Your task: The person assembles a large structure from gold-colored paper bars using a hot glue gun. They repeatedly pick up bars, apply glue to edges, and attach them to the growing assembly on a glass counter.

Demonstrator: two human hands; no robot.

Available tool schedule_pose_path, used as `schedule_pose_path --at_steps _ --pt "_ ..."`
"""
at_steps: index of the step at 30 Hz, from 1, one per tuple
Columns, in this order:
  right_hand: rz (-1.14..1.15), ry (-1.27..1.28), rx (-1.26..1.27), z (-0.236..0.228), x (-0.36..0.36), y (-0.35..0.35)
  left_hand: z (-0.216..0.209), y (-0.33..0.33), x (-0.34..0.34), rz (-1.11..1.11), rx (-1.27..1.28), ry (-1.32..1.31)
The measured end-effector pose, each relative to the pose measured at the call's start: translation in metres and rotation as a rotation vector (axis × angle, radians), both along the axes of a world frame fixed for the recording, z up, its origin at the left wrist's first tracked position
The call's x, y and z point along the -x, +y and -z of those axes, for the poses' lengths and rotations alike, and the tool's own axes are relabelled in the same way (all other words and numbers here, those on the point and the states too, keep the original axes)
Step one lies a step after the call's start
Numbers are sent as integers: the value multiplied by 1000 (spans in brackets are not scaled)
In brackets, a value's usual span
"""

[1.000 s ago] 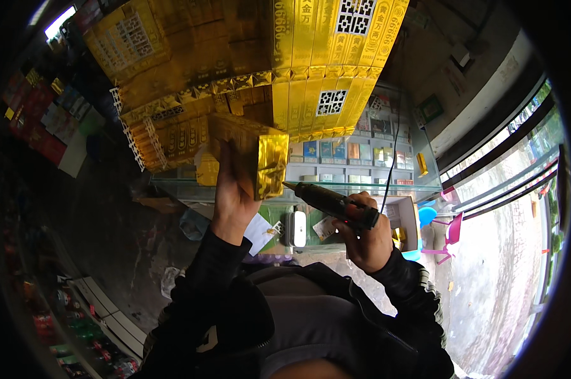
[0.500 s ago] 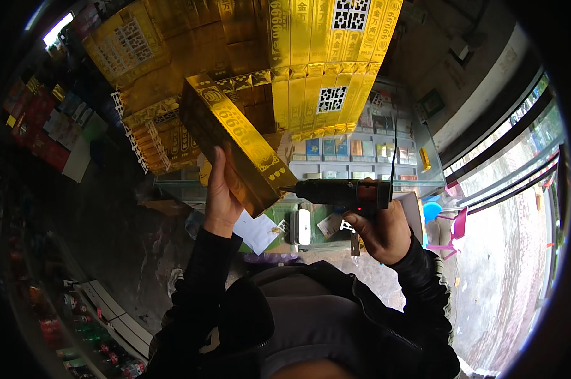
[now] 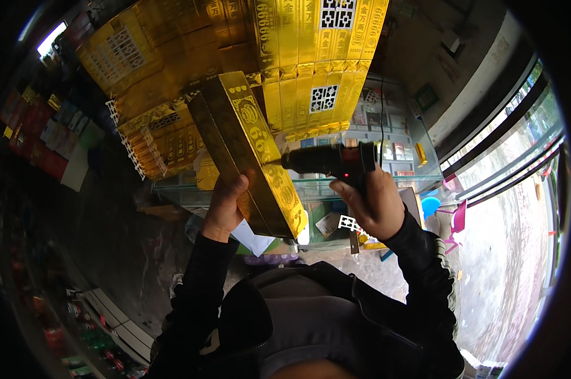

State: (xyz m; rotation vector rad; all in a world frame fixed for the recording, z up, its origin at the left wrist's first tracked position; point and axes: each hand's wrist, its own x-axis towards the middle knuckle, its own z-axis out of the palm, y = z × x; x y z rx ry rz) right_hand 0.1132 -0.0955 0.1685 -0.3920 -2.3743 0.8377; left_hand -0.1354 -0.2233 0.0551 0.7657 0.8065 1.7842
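My left hand [image 3: 224,210] grips a long gold foil box [image 3: 260,148] by its lower left side, fingers partly hidden behind it. The box is tilted, its top leaning left. In my right hand [image 3: 381,205] is a black glue gun [image 3: 320,160], held by its handle, with a small red light lit. Its nozzle points left and meets or nearly meets the box's right edge; actual contact I cannot tell. Behind the box stands a large gold foil structure [image 3: 311,50] built of similar boxes, with white lattice cutouts [image 3: 324,99].
A glass display counter [image 3: 399,142] with small packs inside supports the structure. The glue gun's cord [image 3: 381,104] runs upward. White paper [image 3: 254,238] lies below the box. Bottles [image 3: 102,338] line the lower left, red packages [image 3: 36,142] the far left. A pink chair [image 3: 457,224] stands at right.
The gold box has turned more upright, its lower end swinging right and toward me. The glue gun has shifted up and left, its nozzle from the box's lower end to midway along its edge.
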Motion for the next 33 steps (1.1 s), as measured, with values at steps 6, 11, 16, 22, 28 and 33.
schedule_pose_path --at_steps 6,11,16,22,28,33 --pt "-79 83 216 -3 14 12 -10 -3 -7 -113 20 -37" --pt "25 158 357 -3 23 18 -16 -9 -10 -48 23 95" --pt "13 257 282 -4 31 16 -17 -10 -11 -78 15 172" --pt "9 390 178 -4 39 17 -17 -8 -10 -45 16 179" --pt "50 416 107 -5 41 15 -15 -8 -8 -16 48 197" --pt "14 378 185 -4 42 19 -14 -8 -6 -7 67 207"
